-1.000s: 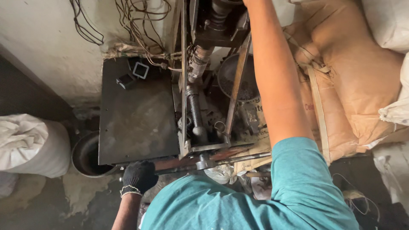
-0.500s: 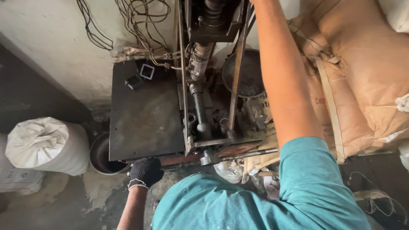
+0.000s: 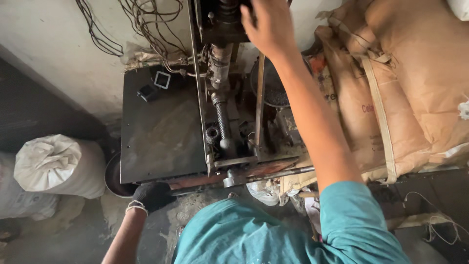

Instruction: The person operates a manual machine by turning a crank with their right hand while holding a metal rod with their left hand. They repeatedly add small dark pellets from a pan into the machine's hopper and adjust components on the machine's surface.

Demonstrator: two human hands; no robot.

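Only the head view is given, looking straight down on the person.

The right hand [image 3: 268, 24] is stretched up to the top of the machine [image 3: 224, 98]. It is laid on the dark block [image 3: 222, 22] at the machine's head. The fingers are bent over the block's top, but whether they are closed tight on it cannot be told, since only the back of the hand is shown. The arm is held long and straight, most likely because the block sits far from the body.

The left hand [image 3: 152, 195] is covered by a black glove. It is set low, at the front edge of the flat dark plate [image 3: 161, 132], by a rusty bar [image 3: 220, 176] that runs along the front of the machine. The fingers are curled down, yet what is gripped, if anything, cannot be seen. The hand may be put there to keep the body steady while the other arm is stretched out.

A long screw rod [image 3: 221, 115] is stood upright in the middle of the machine. Two small square pieces [image 3: 155, 84] are left on the plate's far corner. Wires [image 3: 141, 24] are hung on the wall behind. Brown sacks [image 3: 400, 88] are piled on the right, and a white tied bag [image 3: 56, 164] is sat on the floor at the left, next to a round pan [image 3: 115, 178].
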